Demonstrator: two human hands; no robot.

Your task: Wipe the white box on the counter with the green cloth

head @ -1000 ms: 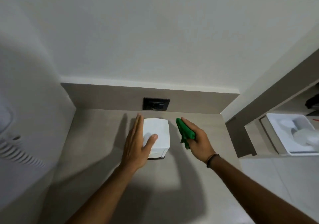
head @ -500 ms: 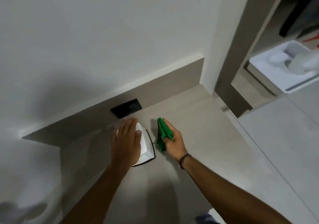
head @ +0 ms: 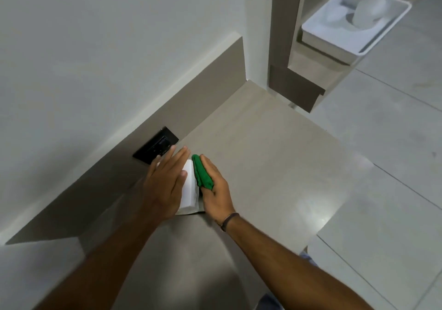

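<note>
The white box point(head: 189, 193) stands on the beige counter point(head: 263, 166) near the back wall. My left hand point(head: 165, 183) lies flat over its top and left side, fingers stretched out, covering most of it. My right hand point(head: 216, 190) grips the bunched green cloth point(head: 202, 174) and presses it against the box's right side. Only a strip of the box shows between the two hands.
A black wall socket point(head: 155, 148) sits in the backsplash just behind the box. To the far right, a white tray point(head: 334, 35) with a spray bottle point(head: 369, 6) rests on a lower shelf. The counter's right edge drops to a tiled floor point(head: 382, 154).
My right hand has brought the green cloth in from beside the box until it touches the box's right side. My left hand stays on top. The camera has swung and tilted.
</note>
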